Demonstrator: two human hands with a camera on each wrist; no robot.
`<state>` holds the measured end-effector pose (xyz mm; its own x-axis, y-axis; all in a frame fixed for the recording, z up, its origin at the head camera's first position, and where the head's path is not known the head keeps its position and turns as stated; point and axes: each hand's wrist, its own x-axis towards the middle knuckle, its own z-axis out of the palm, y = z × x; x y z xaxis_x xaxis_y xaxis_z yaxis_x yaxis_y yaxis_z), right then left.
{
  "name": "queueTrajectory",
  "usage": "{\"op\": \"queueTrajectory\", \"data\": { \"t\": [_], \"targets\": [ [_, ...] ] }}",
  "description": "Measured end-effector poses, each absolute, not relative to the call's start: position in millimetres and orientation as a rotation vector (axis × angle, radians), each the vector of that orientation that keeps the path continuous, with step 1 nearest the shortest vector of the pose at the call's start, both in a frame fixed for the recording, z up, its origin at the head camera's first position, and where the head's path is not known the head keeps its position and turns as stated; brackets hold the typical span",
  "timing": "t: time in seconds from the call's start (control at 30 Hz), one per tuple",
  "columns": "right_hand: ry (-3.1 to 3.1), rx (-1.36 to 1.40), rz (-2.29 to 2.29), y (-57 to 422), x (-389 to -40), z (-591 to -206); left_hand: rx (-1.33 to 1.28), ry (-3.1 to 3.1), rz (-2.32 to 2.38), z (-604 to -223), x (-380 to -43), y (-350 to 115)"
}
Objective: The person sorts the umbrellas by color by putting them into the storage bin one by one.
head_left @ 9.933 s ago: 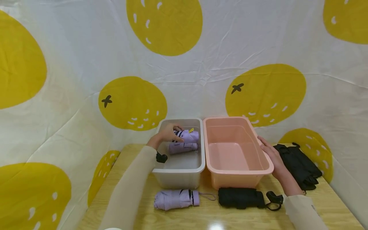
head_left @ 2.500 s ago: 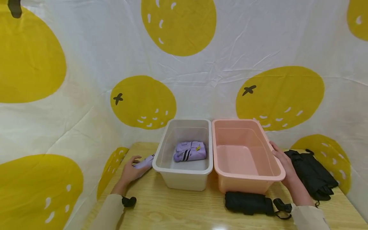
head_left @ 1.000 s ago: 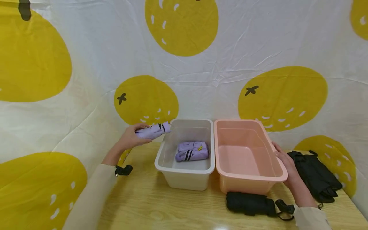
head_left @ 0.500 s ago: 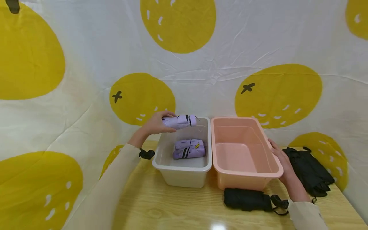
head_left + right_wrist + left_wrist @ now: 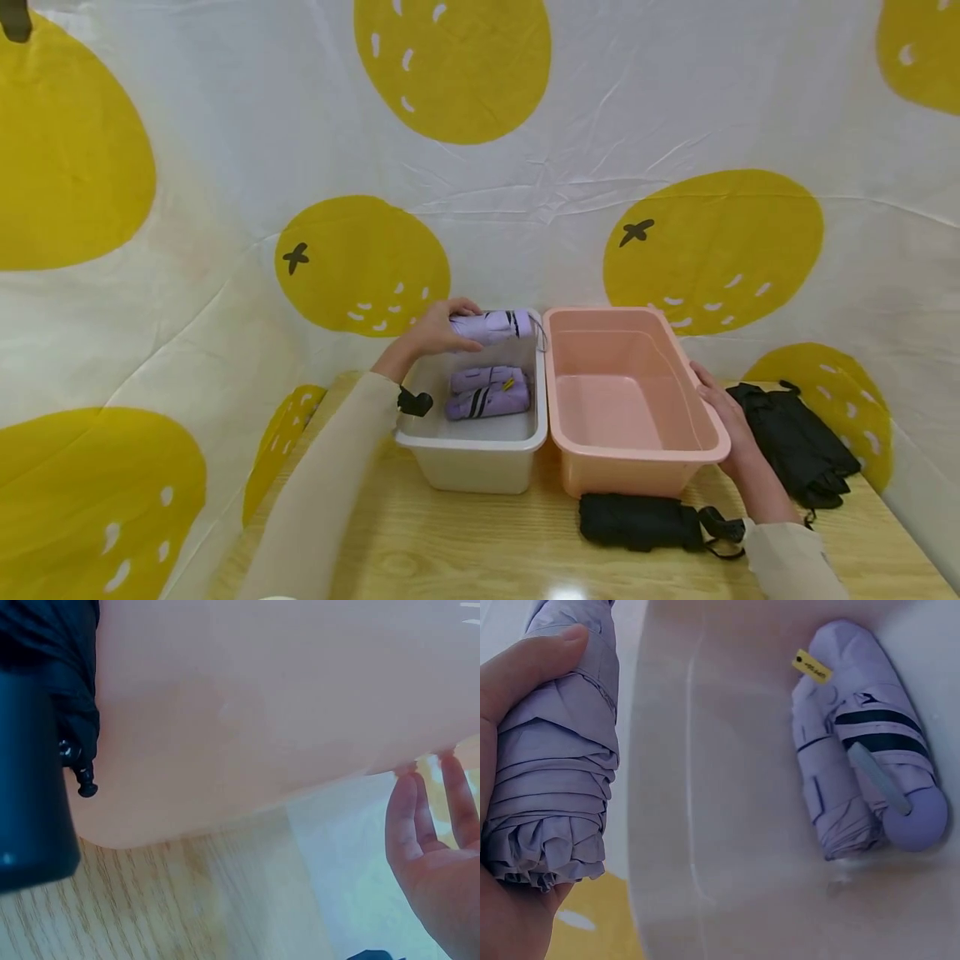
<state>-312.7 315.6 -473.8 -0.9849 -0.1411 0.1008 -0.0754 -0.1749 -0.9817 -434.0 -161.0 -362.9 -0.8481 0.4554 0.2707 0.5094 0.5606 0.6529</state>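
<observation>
My left hand (image 5: 437,330) grips a folded lilac umbrella (image 5: 491,327) with black bands, held level over the back of the light grey bin (image 5: 472,467). In the left wrist view, the thumb lies across the umbrella's cloth (image 5: 555,765). Inside the bin, two lilac umbrellas lie side by side: one with dark stripes (image 5: 491,402) and, behind it, a plainer one (image 5: 472,380). My right hand (image 5: 726,417) rests against the right side of the pink bin (image 5: 633,475), its extended fingertips touching the outer wall in the right wrist view.
A folded black umbrella (image 5: 637,522) lies on the wooden table (image 5: 465,550) in front of the pink bin. Another, looser black umbrella (image 5: 795,446) lies right of my right hand. Behind the bins hangs a white cloth (image 5: 525,250) with yellow fruit prints.
My left hand lifted the lilac umbrella from the table left of the grey bin and carried it right, over the bin. The right hand has stayed on the pink bin.
</observation>
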Motion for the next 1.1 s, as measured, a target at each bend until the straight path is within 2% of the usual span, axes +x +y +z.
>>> {"op": "queueTrajectory", "data": {
  "t": [0.47, 1.1],
  "targets": [
    [2.015, -0.249, -2.336, 312.1, -310.4, -470.1, -0.775, -2.770, -1.102, -404.9, -451.6, -155.4],
    [2.014, -0.225, -2.325, 314.8, -312.6, -470.3, -0.689, -2.983, -1.013, -421.0, -456.6, -146.0]
  ]
}}
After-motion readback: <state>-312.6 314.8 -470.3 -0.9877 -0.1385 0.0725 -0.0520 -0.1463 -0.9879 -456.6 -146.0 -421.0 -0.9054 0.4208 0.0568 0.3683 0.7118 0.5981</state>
